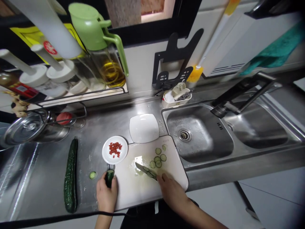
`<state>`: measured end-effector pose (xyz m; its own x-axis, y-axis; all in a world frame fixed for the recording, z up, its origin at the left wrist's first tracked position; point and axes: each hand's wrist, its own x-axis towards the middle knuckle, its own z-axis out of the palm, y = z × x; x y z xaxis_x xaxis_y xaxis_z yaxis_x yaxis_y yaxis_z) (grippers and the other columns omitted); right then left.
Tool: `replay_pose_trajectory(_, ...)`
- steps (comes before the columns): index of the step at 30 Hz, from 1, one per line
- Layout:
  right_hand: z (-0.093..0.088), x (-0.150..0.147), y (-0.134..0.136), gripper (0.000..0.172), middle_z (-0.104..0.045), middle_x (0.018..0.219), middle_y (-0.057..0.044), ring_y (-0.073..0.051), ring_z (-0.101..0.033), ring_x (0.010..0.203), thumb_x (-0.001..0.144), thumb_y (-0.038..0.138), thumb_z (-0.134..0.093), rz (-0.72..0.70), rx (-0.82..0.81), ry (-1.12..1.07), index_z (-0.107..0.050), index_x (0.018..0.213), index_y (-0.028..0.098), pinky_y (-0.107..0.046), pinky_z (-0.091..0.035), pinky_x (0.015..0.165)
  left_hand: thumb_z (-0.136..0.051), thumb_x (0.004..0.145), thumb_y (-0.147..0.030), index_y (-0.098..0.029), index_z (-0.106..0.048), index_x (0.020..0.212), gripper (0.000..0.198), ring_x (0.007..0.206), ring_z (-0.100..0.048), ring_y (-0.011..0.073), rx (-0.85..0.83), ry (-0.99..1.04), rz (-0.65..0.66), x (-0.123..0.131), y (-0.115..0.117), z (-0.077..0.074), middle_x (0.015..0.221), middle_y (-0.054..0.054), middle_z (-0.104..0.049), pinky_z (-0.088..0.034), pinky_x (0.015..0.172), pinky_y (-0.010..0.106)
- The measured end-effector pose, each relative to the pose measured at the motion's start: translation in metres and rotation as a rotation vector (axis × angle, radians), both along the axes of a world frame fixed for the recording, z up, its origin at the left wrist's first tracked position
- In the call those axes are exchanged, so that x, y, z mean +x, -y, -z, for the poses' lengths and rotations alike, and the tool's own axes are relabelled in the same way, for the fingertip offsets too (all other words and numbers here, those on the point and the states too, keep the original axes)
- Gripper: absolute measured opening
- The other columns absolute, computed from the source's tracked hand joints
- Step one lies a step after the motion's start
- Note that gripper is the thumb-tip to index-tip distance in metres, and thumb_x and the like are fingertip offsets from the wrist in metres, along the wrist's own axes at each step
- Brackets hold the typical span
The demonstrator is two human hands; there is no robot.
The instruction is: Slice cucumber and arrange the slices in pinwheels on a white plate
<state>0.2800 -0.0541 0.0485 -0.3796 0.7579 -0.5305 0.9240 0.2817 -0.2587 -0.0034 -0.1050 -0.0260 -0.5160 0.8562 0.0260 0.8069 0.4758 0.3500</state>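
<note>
My left hand (106,190) is wrapped round a cut piece of cucumber (110,178) at the left edge of the white cutting board (152,192). In my right hand (172,190) is a kitchen knife (140,166), its blade pointing left over the board with a few slices on it; the handle is hidden in my grip. Several thin cucumber slices (157,160) lie on the board beyond the knife. One end slice (92,175) rests on the steel counter, left of my left hand. A whole cucumber (71,178) lies further left.
Behind the board are a small plate of red berries (115,149) and a square white plate (144,128). A steel sink (200,127) with a black faucet (235,98) is to the right. Lidded pots (35,130) and an oil jug (107,63) stand at the left.
</note>
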Motion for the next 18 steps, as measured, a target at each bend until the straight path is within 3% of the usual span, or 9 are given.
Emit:
replay_pose_trajectory(6, -0.007, 0.022, 0.003, 0.034, -0.058, 0.104, -0.008, -0.015, -0.06, 0.078, 0.084, 0.007, -0.041, 0.032, 0.06, -0.11, -0.056, 0.112, 0.019, -0.025, -0.041, 0.067, -0.046, 0.085, -0.043, -0.007, -0.048, 0.125, 0.054, 0.107, -0.055, 0.0307, 0.031, -0.023, 0.05, -0.002, 0.001, 0.002, 0.11, 0.018, -0.06, -0.045, 0.093, 0.045)
replay_pose_trajectory(10, -0.007, 0.034, 0.004, 0.036, -0.056, 0.107, -0.01, -0.016, -0.058, 0.081, 0.084, 0.008, -0.041, 0.053, 0.154, -0.133, -0.054, 0.115, 0.019, -0.028, -0.042, 0.074, -0.051, 0.086, -0.039, -0.01, -0.049, 0.125, 0.049, 0.113, -0.051, 0.0314, 0.189, -0.108, 0.158, 0.008, -0.005, -0.01, 0.117, 0.019, -0.056, -0.04, 0.097, 0.049)
replay_pose_trajectory(12, -0.005, 0.038, 0.005, 0.039, -0.056, 0.107, -0.01, -0.017, -0.058, 0.082, 0.082, 0.005, -0.041, 0.044, 0.178, -0.103, -0.055, 0.115, 0.019, -0.028, -0.042, 0.075, -0.052, 0.087, -0.033, -0.016, -0.052, 0.123, 0.04, 0.114, -0.051, 0.0283, 0.268, -0.084, 0.362, 0.026, -0.013, -0.022, 0.118, 0.015, -0.056, -0.04, 0.098, 0.047)
replay_pose_trajectory(13, -0.003, 0.039, 0.005, 0.04, -0.056, 0.106, -0.01, -0.017, -0.057, 0.082, 0.081, 0.004, -0.041, 0.038, 0.184, -0.081, -0.055, 0.115, 0.02, -0.029, -0.042, 0.074, -0.051, 0.088, -0.03, -0.02, -0.052, 0.125, 0.038, 0.115, -0.05, 0.0261, 0.265, -0.036, 0.526, 0.039, -0.017, -0.028, 0.119, 0.012, -0.057, -0.04, 0.099, 0.045)
replay_pose_trajectory(16, 0.001, 0.041, 0.005, 0.045, -0.056, 0.106, -0.01, -0.019, -0.057, 0.083, 0.08, 0.001, -0.041, 0.019, 0.2, -0.034, -0.054, 0.118, 0.02, -0.03, -0.042, 0.075, -0.052, 0.088, -0.033, -0.032, -0.048, 0.131, 0.043, 0.123, -0.044, 0.0244, 0.148, 0.061, 1.027, 0.082, -0.034, -0.043, 0.129, 0.006, -0.054, -0.037, 0.103, 0.044)
replay_pose_trajectory(18, 0.002, 0.042, 0.006, 0.047, -0.056, 0.106, -0.01, -0.019, -0.057, 0.084, 0.08, 0.0, -0.042, 0.01, 0.206, -0.03, -0.053, 0.121, 0.02, -0.03, -0.042, 0.076, -0.052, 0.087, -0.043, -0.035, -0.04, 0.138, 0.053, 0.129, -0.038, 0.0259, 0.032, 0.072, 1.255, 0.107, -0.046, -0.046, 0.14, 0.004, -0.046, -0.032, 0.106, 0.047)
